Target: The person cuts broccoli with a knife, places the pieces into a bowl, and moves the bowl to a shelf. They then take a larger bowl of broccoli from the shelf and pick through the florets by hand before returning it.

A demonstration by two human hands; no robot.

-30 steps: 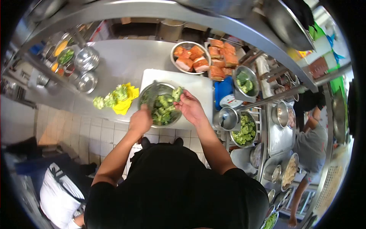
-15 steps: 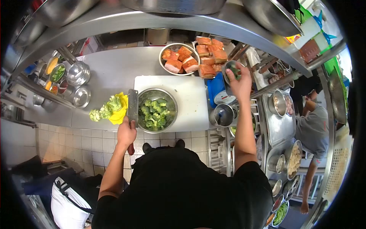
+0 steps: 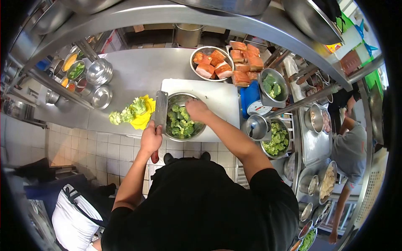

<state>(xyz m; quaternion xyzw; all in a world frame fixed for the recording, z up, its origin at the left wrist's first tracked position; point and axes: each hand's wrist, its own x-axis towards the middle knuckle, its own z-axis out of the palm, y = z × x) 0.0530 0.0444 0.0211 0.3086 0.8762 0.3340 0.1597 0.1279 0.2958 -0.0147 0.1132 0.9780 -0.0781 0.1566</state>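
Note:
In my left hand (image 3: 151, 139) is a cleaver (image 3: 161, 108), held upright by its handle at the left rim of a perforated metal colander (image 3: 200, 130). Broccoli florets (image 3: 181, 121) lie inside the colander, which stands on a white cutting board (image 3: 222, 98). My right hand (image 3: 197, 111) reaches into the colander, its fingers curled down against the florets and partly hidden. To the right, a metal bowl (image 3: 281, 83) with a few florets sits on a blue scale (image 3: 251, 98). Left of the cleaver, broccoli stalks (image 3: 130, 113) rest by a yellow cloth (image 3: 146, 115).
Pork chunks fill a round strainer (image 3: 194, 62), with more pork blocks (image 3: 247, 62) stacked beside it. Empty metal bowls (image 3: 99, 73) stand at left. A bowl of cut broccoli (image 3: 276, 140) sits at lower right. An overhead steel shelf (image 3: 167, 17) crosses above; a co-worker (image 3: 351, 142) stands right.
My right hand has moved left from the bowl on the scale down into the colander. The bowl now rests on the scale with florets inside. My left hand still holds the cleaver.

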